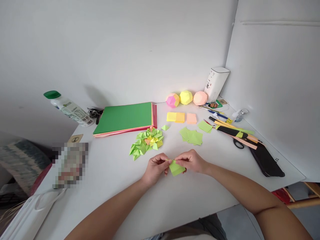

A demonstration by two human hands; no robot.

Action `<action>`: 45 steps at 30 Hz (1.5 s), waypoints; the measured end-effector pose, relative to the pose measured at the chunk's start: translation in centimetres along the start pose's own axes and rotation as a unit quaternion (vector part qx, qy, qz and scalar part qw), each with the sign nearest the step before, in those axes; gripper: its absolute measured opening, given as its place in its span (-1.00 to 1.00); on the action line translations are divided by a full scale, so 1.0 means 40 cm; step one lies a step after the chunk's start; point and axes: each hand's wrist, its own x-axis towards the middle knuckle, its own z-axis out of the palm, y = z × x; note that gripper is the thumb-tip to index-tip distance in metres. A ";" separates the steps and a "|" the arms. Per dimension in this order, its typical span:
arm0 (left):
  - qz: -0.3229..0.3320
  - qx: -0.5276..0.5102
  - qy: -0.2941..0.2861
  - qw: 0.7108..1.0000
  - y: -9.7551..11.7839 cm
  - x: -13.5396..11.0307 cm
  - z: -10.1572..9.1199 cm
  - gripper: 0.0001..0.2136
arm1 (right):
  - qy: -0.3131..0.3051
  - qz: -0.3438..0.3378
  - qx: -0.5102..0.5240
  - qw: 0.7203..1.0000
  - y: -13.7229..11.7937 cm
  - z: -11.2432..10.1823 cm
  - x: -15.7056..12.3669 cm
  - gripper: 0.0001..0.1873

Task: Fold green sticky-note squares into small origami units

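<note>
Between both hands is a green paper square (pixel 177 169), held above the white table by its far edge. My left hand (pixel 156 167) pinches its left corner between thumb and fingers. Beside it, my right hand (pixel 192 161) grips the same edge with thumb and forefinger, the other fingers curled behind the sheet. Beyond my left hand lies a pile of folded paper pieces (pixel 142 144), mostly green with a few orange and yellow. One green folded piece (pixel 165 127) sits apart from it. Loose green squares (pixel 192 136) and another green square (pixel 205 126) lie past my right hand.
A stack of coloured paper (pixel 127 116) lies at the back left, near a green-capped bottle (pixel 71 108). Paper balls (pixel 186 97) line the wall behind yellow-orange (pixel 175 117) and pink (pixel 191 118) squares. A cutter (pixel 231 131), scissors (pixel 238 143) and a black phone-like object (pixel 267 160) occupy the right side.
</note>
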 end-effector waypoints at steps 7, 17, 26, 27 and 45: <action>0.000 -0.035 0.000 0.999 0.005 -0.001 -0.003 -0.85 | 0.016 -0.005 0.003 1.000 -0.008 -0.001 0.001 -0.74; -0.002 -0.057 0.026 0.998 0.014 0.004 -0.007 -0.79 | 0.027 0.037 0.039 0.998 0.005 -0.007 0.004 -0.71; 0.005 0.154 -0.032 0.988 -0.001 -0.014 0.008 -0.79 | -0.024 0.035 0.002 0.999 -0.001 0.009 -0.006 -0.73; 0.007 0.158 -0.030 0.987 0.000 -0.014 0.009 -0.79 | -0.027 0.034 -0.004 0.999 -0.002 0.011 -0.007 -0.74; -0.011 0.104 -0.022 0.994 0.015 -0.012 0.013 -0.79 | -0.040 0.048 -0.003 0.998 -0.003 -0.005 -0.002 -0.75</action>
